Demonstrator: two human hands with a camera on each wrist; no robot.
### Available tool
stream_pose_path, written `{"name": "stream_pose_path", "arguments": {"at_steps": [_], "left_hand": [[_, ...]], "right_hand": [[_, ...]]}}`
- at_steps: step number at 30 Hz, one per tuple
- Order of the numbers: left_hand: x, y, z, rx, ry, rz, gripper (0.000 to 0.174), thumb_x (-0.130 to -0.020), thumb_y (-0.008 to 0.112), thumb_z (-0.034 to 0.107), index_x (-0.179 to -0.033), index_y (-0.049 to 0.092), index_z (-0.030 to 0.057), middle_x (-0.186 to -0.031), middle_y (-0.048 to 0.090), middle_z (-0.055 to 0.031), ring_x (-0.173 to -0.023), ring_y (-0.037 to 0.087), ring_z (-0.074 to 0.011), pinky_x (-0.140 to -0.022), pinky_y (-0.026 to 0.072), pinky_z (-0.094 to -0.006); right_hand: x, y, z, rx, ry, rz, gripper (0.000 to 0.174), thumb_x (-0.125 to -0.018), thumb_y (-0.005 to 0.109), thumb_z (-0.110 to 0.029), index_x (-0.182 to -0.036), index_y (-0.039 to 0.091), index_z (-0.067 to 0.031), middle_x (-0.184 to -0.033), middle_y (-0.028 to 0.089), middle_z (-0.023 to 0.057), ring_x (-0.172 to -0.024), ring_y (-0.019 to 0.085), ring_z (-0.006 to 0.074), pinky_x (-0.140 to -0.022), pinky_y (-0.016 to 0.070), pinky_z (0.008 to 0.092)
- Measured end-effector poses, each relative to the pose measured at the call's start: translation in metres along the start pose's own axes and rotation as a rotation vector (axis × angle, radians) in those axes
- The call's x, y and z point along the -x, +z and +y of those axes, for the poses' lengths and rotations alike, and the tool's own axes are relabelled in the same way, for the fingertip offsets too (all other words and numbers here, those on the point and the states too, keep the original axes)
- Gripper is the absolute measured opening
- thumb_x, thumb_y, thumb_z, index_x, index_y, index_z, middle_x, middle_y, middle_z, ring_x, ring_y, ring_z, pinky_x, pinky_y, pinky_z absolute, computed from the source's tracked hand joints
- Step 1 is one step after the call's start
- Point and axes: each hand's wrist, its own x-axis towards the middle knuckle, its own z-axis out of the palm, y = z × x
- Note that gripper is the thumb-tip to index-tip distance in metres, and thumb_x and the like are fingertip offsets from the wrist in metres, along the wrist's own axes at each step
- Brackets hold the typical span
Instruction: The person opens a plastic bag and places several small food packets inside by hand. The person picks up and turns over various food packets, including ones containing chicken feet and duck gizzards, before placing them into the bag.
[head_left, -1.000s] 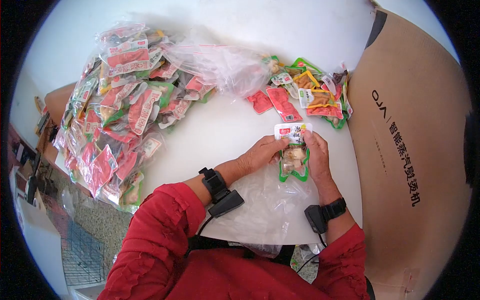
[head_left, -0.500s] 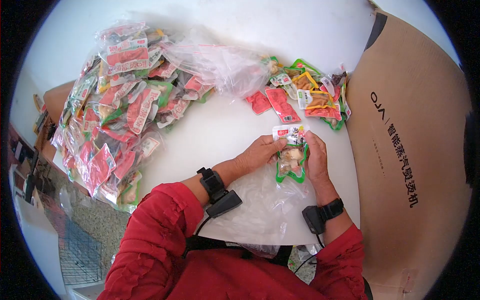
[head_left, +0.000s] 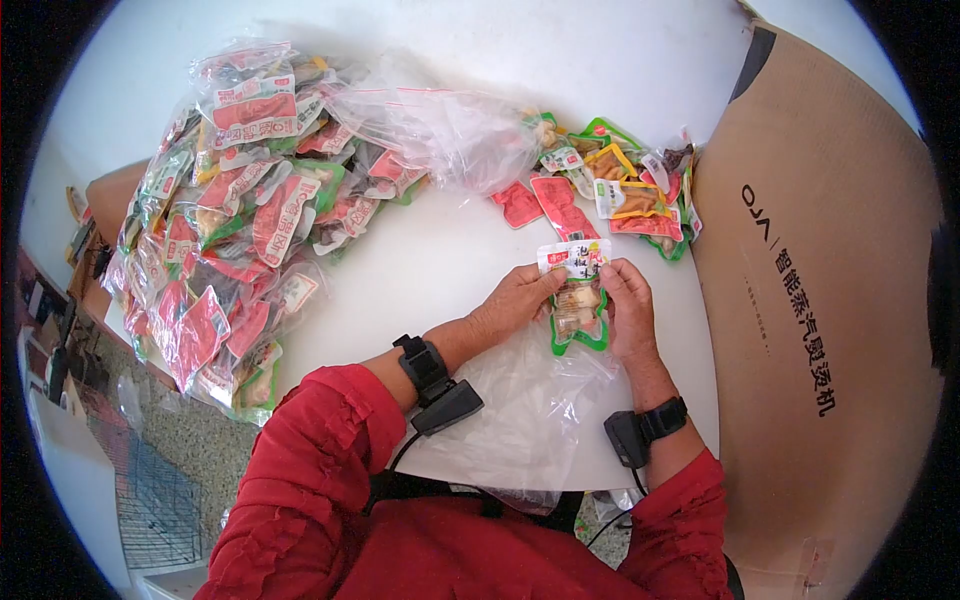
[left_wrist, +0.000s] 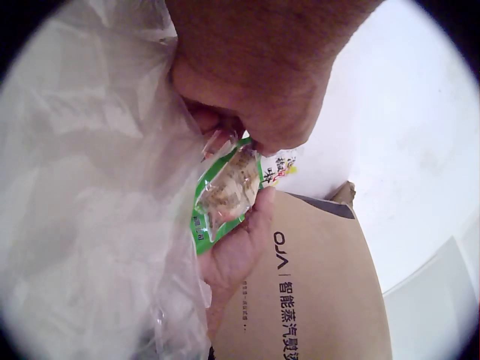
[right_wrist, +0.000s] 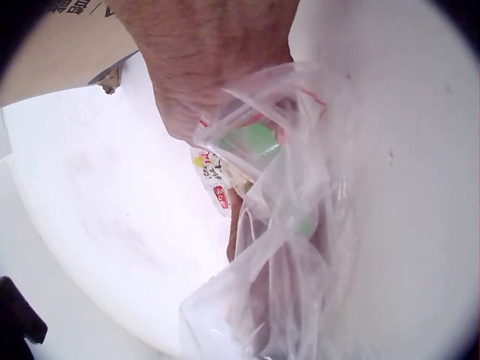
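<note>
A green-edged snack packet (head_left: 578, 310) with a white printed top is held upright between both hands in the head view. The left hand (head_left: 520, 300) pinches its left edge, thumb on the front. On its right edge the right hand (head_left: 630, 310) grips with thumb and fingers. A clear plastic bag (head_left: 510, 400) lies below the packet and the hands. In the left wrist view the packet (left_wrist: 231, 187) shows pale pieces through its clear window. The clear bag (right_wrist: 285, 255) covers part of the packet in the right wrist view.
A large clear bag full of red, green and white packets (head_left: 270, 220) fills the left of the white table (head_left: 420, 270). Loose packets (head_left: 635, 190) lie in a pile at the back right. A tall cardboard box (head_left: 810, 300) stands along the right side.
The packet, held in both hands, has moved slightly left and up and now overlaps the lower end of a red packet. The view has shifted slightly.
</note>
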Motion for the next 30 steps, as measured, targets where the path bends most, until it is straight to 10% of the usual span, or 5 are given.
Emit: {"name": "stream_pose_path", "arguments": {"at_steps": [30], "left_hand": [[0.001,0.003,0.0,0.099,-0.02,-0.007,0.033,-0.091,0.045,0.034,-0.095,0.061,0.0063,-0.068,0.053,0.0046,-0.055,0.043,-0.0033,-0.05,0.0366,-0.0191]], "right_hand": [[0.006,0.012,-0.011,0.032,-0.015,-0.063,0.018,-0.086,0.055,-0.022,-0.09,0.055,-0.0045,-0.081,0.056,-0.0009,-0.07,0.051,0.0058,-0.064,0.0438,0.0225]]}}
